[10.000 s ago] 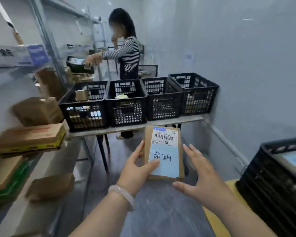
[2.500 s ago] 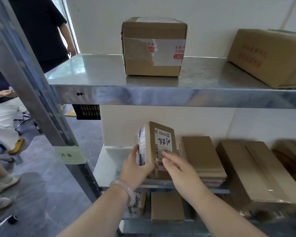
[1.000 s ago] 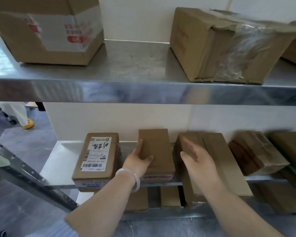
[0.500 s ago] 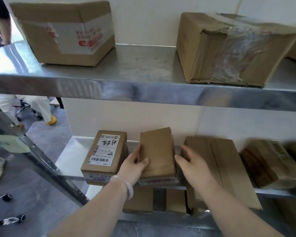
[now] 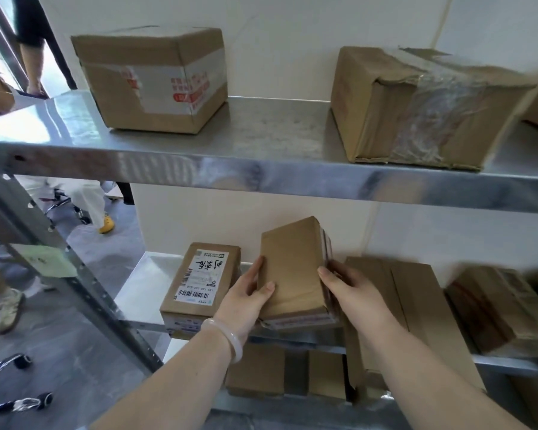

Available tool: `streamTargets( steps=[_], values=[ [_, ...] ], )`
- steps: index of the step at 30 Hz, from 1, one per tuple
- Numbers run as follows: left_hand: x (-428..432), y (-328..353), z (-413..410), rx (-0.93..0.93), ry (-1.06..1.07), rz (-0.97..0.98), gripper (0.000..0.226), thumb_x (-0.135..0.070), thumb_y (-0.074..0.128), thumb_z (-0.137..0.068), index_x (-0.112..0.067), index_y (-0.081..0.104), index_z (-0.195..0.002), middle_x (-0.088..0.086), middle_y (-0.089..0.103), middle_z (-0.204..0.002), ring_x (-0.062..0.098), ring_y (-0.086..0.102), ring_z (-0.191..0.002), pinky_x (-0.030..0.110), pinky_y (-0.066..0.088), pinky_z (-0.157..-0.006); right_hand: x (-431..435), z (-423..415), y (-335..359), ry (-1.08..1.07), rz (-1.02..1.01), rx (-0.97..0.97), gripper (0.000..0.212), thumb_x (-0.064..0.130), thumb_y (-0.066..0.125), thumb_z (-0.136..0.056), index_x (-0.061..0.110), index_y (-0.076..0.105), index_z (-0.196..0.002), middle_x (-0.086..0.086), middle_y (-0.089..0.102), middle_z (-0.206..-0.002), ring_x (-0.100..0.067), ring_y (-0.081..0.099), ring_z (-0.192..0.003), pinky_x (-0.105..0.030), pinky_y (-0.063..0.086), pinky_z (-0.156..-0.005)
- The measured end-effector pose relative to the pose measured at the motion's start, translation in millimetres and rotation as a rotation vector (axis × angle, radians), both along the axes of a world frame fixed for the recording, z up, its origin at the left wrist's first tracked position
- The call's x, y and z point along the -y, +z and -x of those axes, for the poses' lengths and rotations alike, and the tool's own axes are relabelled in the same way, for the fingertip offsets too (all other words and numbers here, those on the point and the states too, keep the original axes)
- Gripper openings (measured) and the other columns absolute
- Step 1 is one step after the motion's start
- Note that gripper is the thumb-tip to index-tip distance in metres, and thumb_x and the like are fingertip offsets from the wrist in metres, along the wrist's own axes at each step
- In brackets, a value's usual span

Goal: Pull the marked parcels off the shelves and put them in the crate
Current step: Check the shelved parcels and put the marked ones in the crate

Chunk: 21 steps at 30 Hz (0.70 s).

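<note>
A plain brown parcel point(image 5: 292, 268) is tilted up off the middle shelf point(image 5: 131, 293), its far end raised. My left hand point(image 5: 246, 302) grips its left edge with the thumb on top. My right hand point(image 5: 351, 290) holds its right side. Its top face shows no label; a printed strip runs along its near edge. Left of it lies a parcel with a white shipping label point(image 5: 199, 280) and handwritten characters, flat on the shelf. No crate is in view.
The upper shelf point(image 5: 277, 169) carries a taped box point(image 5: 153, 79) on the left and a plastic-wrapped box point(image 5: 423, 107) on the right. A long flat carton point(image 5: 416, 305) and a further carton point(image 5: 503, 308) lie right of my hands. Small boxes point(image 5: 255, 373) sit below. People's legs point(image 5: 87, 206) stand at the left.
Both hands have lifted the plain parcel's far end up off the shelf, and the right hand moved from the neighbouring carton onto its side. The camera has swung slightly right and closer.
</note>
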<state>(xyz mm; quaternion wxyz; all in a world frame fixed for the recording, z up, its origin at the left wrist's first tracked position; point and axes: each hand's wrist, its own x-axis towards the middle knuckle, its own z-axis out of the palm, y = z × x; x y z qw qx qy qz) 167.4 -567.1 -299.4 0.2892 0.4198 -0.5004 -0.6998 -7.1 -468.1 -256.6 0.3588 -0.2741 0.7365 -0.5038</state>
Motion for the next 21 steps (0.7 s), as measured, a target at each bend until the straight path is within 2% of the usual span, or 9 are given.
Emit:
streamTargets(
  steps=[3,5,6,9,10,13,17,19,21],
  values=[
    [1,2,-4,-0.007,-0.015,0.008,0.044,-0.035,0.067,-0.090,-0.069,0.051,-0.113,-0.011,0.058,-0.132,0.020,0.059,-0.118,0.050,0.051,-0.098,-1,-6,3,-0.016,0.011,0.102,0.080,0.060,0.071,-0.074,0.030,0.042,-0.143,0.015,0.062,-0.102,0.005,0.060,-0.068,-0.007,0.041,-0.043],
    [2,3,-5,0.001,-0.044,-0.004,0.046,-0.035,0.066,-0.091,-0.063,0.049,-0.124,-0.011,0.057,-0.133,0.019,0.059,-0.118,0.048,0.052,-0.097,-1,-9,3,-0.016,0.030,0.188,0.092,0.063,0.074,-0.063,0.030,0.043,-0.143,0.013,0.065,-0.105,-0.003,0.064,-0.084,-0.015,0.046,-0.054],
    [2,4,-5,0.023,-0.067,0.005,0.049,-0.036,0.065,-0.092,-0.059,0.047,-0.131,-0.011,0.056,-0.133,0.017,0.059,-0.117,0.043,0.054,-0.095,-1,-8,2,-0.015,0.042,0.204,0.094,0.065,0.075,-0.059,0.031,0.044,-0.141,0.012,0.065,-0.108,-0.008,0.064,-0.091,-0.019,0.048,-0.059],
    [3,8,-4,0.201,-0.170,0.189,0.049,-0.038,0.060,-0.095,-0.052,0.042,-0.138,-0.016,0.056,-0.129,-0.008,0.055,-0.103,0.005,0.046,-0.079,-2,-8,2,0.004,0.088,0.177,0.094,0.065,0.079,-0.052,0.037,0.048,-0.135,0.013,0.064,-0.113,-0.011,0.064,-0.100,-0.025,0.051,-0.071],
    [2,11,-4,0.241,-0.196,0.235,0.049,-0.038,0.059,-0.096,-0.050,0.040,-0.140,-0.017,0.055,-0.129,-0.011,0.053,-0.101,0.001,0.043,-0.078,-3,-9,3,0.013,0.095,0.146,0.090,0.065,0.079,-0.053,0.038,0.049,-0.134,0.014,0.064,-0.114,-0.009,0.063,-0.101,-0.024,0.050,-0.072],
    [1,16,0,0.299,-0.210,0.293,0.053,-0.045,0.056,-0.095,-0.041,0.039,-0.145,-0.009,0.044,-0.145,0.009,0.048,-0.126,0.022,0.036,-0.107,-4,-13,3,0.005,0.128,0.096,0.057,0.058,0.074,-0.071,0.046,0.052,-0.122,0.018,0.064,-0.113,-0.005,0.062,-0.101,-0.021,0.048,-0.071],
    [0,28,5,0.415,-0.187,0.385,0.063,-0.058,0.053,-0.091,-0.029,0.044,-0.146,-0.002,0.043,-0.145,0.018,0.043,-0.134,0.032,0.029,-0.114,-9,-17,6,-0.028,0.205,0.126,0.022,0.049,0.060,-0.089,0.053,0.053,-0.110,0.038,0.064,-0.090,0.016,0.061,-0.080,-0.007,0.045,-0.056],
    [-3,32,7,0.299,-0.201,0.328,0.058,-0.060,0.058,-0.087,-0.033,0.052,-0.137,-0.005,0.060,-0.132,0.012,0.057,-0.121,0.034,0.045,-0.106,-12,-21,7,-0.038,0.240,0.114,0.027,0.047,0.056,-0.092,0.051,0.054,-0.119,0.039,0.060,-0.099,0.016,0.056,-0.091,-0.008,0.044,-0.073],
    [-7,32,7,0.248,-0.191,0.324,0.031,-0.051,0.064,-0.087,-0.044,0.059,-0.118,-0.019,0.071,-0.111,0.000,0.065,-0.104,0.019,0.053,-0.089,-16,-26,6,-0.047,0.273,0.113,0.032,0.043,0.055,-0.094,0.043,0.057,-0.127,0.030,0.060,-0.115,0.007,0.055,-0.108,-0.016,0.044,-0.090]
  ],
)
